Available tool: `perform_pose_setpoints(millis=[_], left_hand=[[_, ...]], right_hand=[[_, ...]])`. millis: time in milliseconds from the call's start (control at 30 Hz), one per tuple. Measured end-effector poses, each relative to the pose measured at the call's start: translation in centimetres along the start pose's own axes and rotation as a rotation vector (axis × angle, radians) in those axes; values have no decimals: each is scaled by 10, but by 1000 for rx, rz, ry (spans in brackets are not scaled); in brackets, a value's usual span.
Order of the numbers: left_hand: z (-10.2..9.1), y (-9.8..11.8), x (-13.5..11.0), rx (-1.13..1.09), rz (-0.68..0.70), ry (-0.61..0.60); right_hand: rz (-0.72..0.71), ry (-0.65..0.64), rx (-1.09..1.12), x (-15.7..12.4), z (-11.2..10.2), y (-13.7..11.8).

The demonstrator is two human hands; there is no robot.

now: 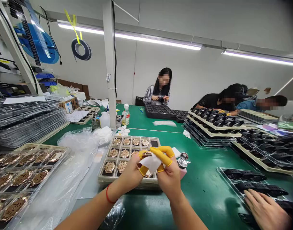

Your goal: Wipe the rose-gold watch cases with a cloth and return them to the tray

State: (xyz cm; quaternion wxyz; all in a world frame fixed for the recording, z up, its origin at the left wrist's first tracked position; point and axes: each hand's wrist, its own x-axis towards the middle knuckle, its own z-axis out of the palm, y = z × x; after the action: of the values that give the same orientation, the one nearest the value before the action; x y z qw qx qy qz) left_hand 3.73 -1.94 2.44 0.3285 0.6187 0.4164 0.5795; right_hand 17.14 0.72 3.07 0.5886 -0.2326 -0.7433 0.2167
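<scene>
Before me, my left hand (130, 174), with yellow finger cots, grips a small rose-gold watch case (147, 154), seen edge-on. My right hand (170, 179), also in yellow finger cots, pinches a white wipe (151, 163) against the case. The wipe and fingers hide most of the case. Both hands are above the near right part of a tray (100, 182) of rose-gold watch cases (109, 166), which lie in separate compartments. Beside my right hand stands a pink bottle (183, 172) with a metal pump top (183, 159).
More watch cases fill a tray (47, 159) at left, beside crumpled clear plastic (76, 150). Stacked trays (215, 126) of black watch straps stand right. Another person's hand (266, 207) touches straps at the lower right. Several co-workers (158, 92) sit across the green table (201, 188).
</scene>
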Motion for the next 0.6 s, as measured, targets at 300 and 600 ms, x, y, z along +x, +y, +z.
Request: perform_pose_setpoints(millis=[300, 600], left_hand=[[-27, 4, -2, 536, 388, -42], [-30, 4, 1, 350, 702, 82]], right_hand=[[213, -67, 419, 2, 2, 2], [547, -105, 847, 3, 10, -9]])
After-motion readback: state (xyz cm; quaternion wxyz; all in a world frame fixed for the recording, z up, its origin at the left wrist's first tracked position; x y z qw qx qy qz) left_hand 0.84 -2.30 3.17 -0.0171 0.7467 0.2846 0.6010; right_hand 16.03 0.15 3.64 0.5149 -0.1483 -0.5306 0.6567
